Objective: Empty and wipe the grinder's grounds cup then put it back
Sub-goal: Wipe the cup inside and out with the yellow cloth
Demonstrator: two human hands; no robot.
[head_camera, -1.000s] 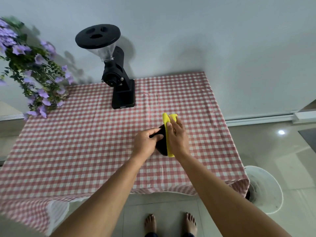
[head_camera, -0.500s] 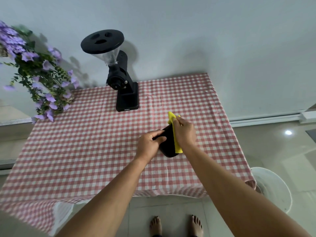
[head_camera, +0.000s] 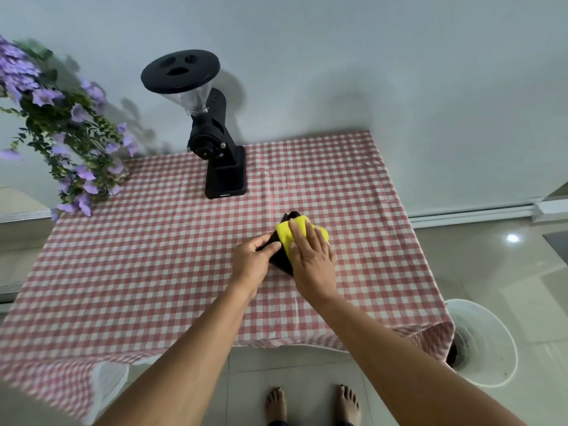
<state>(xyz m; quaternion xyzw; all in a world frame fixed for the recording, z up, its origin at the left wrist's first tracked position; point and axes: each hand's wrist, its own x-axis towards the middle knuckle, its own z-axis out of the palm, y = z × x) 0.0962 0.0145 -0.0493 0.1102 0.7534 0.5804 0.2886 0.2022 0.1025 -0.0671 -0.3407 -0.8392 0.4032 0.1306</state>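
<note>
Over the desk (head_camera: 153, 256), which is covered with a red-and-white checked cloth, the left hand (head_camera: 252, 262) is curled around the left side of the small black grounds cup (head_camera: 281, 259), thumb and fingers closed on it. The cup lies tilted, held just above or on the cloth near the desk's right half; whether it touches the cloth cannot be told. The right hand (head_camera: 313, 259) lies flat and spread, palm down, pressing a folded yellow cleaning cloth (head_camera: 290, 233) against the cup's upper side; its fingers are extended rather than closed, and the cloth sticks out beyond the fingertips. The two hands are touching or almost touching over the cup.

Well apart, at the back edge of the desk by the wall, stands the black coffee grinder (head_camera: 226, 170) with its clear hopper and round black lid. A spray of purple artificial flowers with green leaves (head_camera: 70, 139) hangs over the back left corner. On the floor beside the desk's front right corner sits a white round bin (head_camera: 488, 342), and bare feet (head_camera: 310, 404) show below on the tiled floor
</note>
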